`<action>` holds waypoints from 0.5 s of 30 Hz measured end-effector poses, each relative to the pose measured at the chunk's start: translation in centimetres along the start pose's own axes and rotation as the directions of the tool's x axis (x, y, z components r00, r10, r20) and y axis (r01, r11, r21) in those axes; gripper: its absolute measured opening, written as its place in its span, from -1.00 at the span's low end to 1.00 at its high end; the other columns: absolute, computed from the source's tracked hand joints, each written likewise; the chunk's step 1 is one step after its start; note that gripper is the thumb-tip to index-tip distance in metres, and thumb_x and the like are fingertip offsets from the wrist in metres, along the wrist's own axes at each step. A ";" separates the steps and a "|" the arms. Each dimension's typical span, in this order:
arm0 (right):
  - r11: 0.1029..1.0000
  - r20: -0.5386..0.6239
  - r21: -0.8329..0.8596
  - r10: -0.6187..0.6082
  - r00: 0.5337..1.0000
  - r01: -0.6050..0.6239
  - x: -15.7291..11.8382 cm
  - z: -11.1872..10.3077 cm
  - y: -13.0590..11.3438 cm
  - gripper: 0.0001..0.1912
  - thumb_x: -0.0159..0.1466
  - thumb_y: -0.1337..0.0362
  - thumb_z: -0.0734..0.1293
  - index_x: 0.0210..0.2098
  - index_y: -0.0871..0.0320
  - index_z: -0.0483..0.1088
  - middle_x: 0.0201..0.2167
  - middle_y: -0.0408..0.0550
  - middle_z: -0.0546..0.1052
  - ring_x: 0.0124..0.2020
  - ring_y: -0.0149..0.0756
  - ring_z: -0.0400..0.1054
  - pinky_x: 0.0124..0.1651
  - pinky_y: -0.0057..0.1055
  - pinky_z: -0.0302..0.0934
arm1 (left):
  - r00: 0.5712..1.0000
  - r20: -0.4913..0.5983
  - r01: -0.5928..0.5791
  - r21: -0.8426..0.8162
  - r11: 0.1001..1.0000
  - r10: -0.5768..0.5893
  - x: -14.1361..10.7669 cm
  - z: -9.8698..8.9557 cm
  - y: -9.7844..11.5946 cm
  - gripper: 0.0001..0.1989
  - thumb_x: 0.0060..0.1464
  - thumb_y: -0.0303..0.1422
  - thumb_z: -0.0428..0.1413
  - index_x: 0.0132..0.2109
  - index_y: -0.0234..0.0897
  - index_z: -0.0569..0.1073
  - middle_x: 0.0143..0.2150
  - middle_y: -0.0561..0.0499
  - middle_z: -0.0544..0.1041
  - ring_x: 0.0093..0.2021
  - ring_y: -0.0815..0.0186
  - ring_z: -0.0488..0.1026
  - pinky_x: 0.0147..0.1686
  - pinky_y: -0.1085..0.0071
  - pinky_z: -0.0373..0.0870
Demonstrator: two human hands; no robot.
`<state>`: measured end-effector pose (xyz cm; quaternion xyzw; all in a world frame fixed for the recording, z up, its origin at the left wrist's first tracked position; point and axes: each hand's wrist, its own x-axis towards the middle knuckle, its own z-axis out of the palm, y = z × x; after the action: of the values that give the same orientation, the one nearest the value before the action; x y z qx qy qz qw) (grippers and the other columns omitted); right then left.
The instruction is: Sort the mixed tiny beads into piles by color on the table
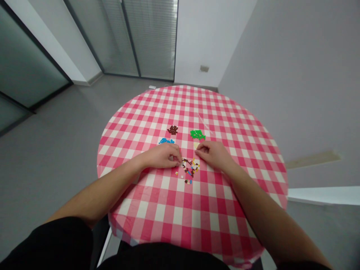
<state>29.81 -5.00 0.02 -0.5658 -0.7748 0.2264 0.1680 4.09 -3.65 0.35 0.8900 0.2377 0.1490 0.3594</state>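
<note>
Small mixed building pieces (191, 172) in brown, white, yellow and blue lie scattered between my hands. My left hand (164, 155) rests at their left edge, thumb and fingers curled together; anything in the pinch is too small to make out. Just behind it, partly covered, lies a pile of blue pieces (166, 141). My right hand (214, 153) is at the other side, fingertips pinched beside some pale yellow pieces (196, 144); whether a piece is in them is hidden. Farther back are a brown pile (172, 130) and a green pile (198, 134).
A red-and-white checked tablecloth (163, 213) covers the round table. A thin clear strip (205, 123) lies behind the green pile. Beyond the table stand glass partitions (152, 37) and a white wall with a socket plate (204, 69).
</note>
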 end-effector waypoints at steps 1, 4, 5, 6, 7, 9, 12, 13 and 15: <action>0.999 0.025 0.002 -0.048 0.999 0.048 -0.1 -0.1 -0.2 -0.87 0.25 0.28 0.36 -0.30 0.18 0.55 -0.38 -0.03 0.61 -0.39 -0.31 0.43 -0.32 -0.42 0.17 | 1.000 0.015 0.009 0.005 1.000 -0.010 0.0 -0.1 0.0 -0.86 0.07 -0.52 0.16 -0.24 -0.27 0.60 -0.25 -0.03 0.56 -0.26 0.35 0.48 -0.21 0.43 0.36; 0.974 0.138 0.018 -0.225 0.964 0.225 -0.5 0.0 -1.2 -0.86 0.27 0.32 0.34 -0.29 0.17 0.57 -0.35 -0.03 0.61 -0.36 -0.32 0.43 -0.29 -0.43 0.16 | 0.998 0.055 0.034 0.020 0.999 -0.035 -0.2 -0.4 0.0 -0.85 0.03 -0.55 0.16 -0.28 -0.28 0.60 -0.30 -0.01 0.57 -0.28 0.35 0.48 -0.24 0.45 0.35; 0.960 0.175 0.032 -0.280 0.944 0.279 -0.7 0.1 -1.5 -0.85 0.28 0.32 0.33 -0.29 0.17 0.57 -0.34 -0.03 0.62 -0.34 -0.32 0.43 -0.27 -0.43 0.16 | 0.997 0.068 0.041 0.017 0.999 -0.042 -0.2 -0.5 0.0 -0.85 0.03 -0.55 0.16 -0.28 -0.28 0.60 -0.31 -0.01 0.57 -0.29 0.35 0.48 -0.25 0.46 0.35; 0.945 0.210 0.044 -0.326 0.922 0.324 -0.8 0.2 -1.9 -0.84 0.30 0.32 0.32 -0.28 0.16 0.58 -0.32 -0.03 0.62 -0.32 -0.31 0.43 -0.26 -0.42 0.16 | 0.995 0.081 0.049 0.011 0.999 -0.050 -0.3 -0.6 -0.1 -0.85 0.02 -0.55 0.16 -0.29 -0.28 0.60 -0.31 0.00 0.57 -0.29 0.35 0.48 -0.26 0.46 0.36; 0.932 0.240 0.052 -0.359 0.902 0.358 -1.0 0.4 -2.2 -0.83 0.31 0.31 0.32 -0.27 0.15 0.58 -0.31 -0.03 0.62 -0.31 -0.31 0.43 -0.25 -0.42 0.15 | 0.994 0.095 0.056 0.003 0.998 -0.056 -0.4 -0.7 -0.1 -0.86 0.01 -0.54 0.17 -0.29 -0.29 0.60 -0.31 -0.01 0.57 -0.29 0.35 0.48 -0.27 0.47 0.36; 0.917 0.286 0.052 -0.392 0.874 0.395 -1.3 0.9 -2.7 -0.82 0.33 0.29 0.31 -0.26 0.14 0.58 -0.32 -0.04 0.61 -0.32 -0.32 0.41 -0.26 -0.42 0.13 | 0.991 0.121 0.063 -0.014 0.998 -0.061 -0.4 -0.8 0.0 -0.89 0.01 -0.52 0.20 -0.29 -0.30 0.61 -0.31 -0.01 0.57 -0.30 0.35 0.48 -0.28 0.47 0.36; 0.914 0.324 0.022 -0.391 0.861 0.406 -1.5 1.5 -3.0 -0.84 0.30 0.28 0.33 -0.27 0.13 0.58 -0.34 -0.05 0.59 -0.33 -0.31 0.39 -0.28 -0.41 0.11 | 0.984 0.176 0.027 -0.028 0.999 -0.022 -0.4 -0.6 0.2 -0.89 0.02 -0.50 0.22 -0.26 -0.28 0.62 -0.29 -0.02 0.56 -0.30 0.35 0.47 -0.27 0.47 0.37; 0.915 0.331 0.015 -0.386 0.861 0.404 -1.5 1.6 -3.1 -0.84 0.29 0.29 0.33 -0.27 0.14 0.58 -0.33 -0.05 0.59 -0.33 -0.31 0.39 -0.28 -0.41 0.11 | 0.981 0.195 0.004 -0.025 1.000 0.001 -0.4 -0.5 0.3 -0.87 0.02 -0.51 0.22 -0.24 -0.27 0.62 -0.29 -0.02 0.56 -0.29 0.35 0.47 -0.25 0.46 0.37; 0.916 0.342 0.006 -0.379 0.860 0.401 -1.5 1.7 -3.1 -0.81 0.28 0.33 0.30 -0.27 0.14 0.58 -0.33 -0.04 0.59 -0.32 -0.30 0.39 -0.29 -0.40 0.11 | 0.975 0.219 -0.027 -0.006 1.000 0.028 -0.3 -0.3 0.3 -0.81 0.02 -0.54 0.21 -0.21 -0.26 0.63 -0.28 -0.02 0.56 -0.27 0.34 0.47 -0.23 0.45 0.37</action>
<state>26.91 -7.48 0.30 -0.3556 -0.8973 0.2553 0.0570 3.81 -3.83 0.72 0.9037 0.1841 0.0555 0.3826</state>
